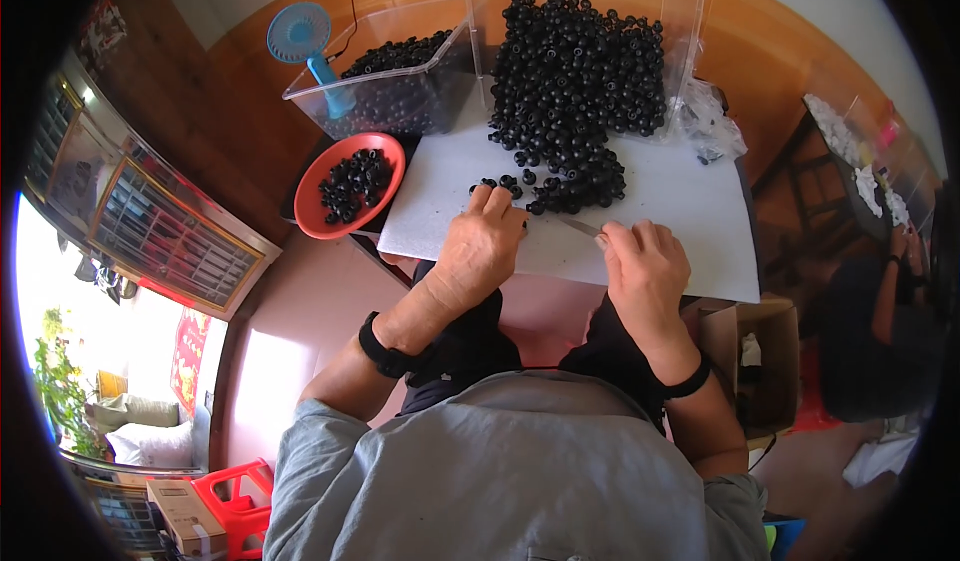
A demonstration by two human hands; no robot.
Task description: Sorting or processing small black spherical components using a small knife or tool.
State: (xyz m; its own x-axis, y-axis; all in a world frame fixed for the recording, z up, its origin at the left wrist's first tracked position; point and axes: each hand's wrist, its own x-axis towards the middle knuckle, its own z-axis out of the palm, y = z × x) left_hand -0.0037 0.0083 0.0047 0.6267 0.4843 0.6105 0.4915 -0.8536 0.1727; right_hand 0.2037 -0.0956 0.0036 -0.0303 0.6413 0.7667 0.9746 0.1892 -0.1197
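Note:
My right hand (648, 273) is closed around a slim knife (580, 227), its thin blade pointing left over the white board (430, 196). Opposite it, my left hand (480, 246) has its fingers curled together, with a bit of a small black round part showing at the fingertips; most of it is hidden. Just beyond both hands lies a loose heap of black round parts (580, 183), some with a ring-like opening. The heap runs back into a clear plastic bin (684, 61) tipped on its side.
An orange-red bowl (312, 216) of black parts stands left of the board. Behind it is a clear tub (440, 73) with more parts and a blue fan (300, 33) at its edge. A cardboard box (778, 361) sits by my right knee. Another person (875, 321) is at far right.

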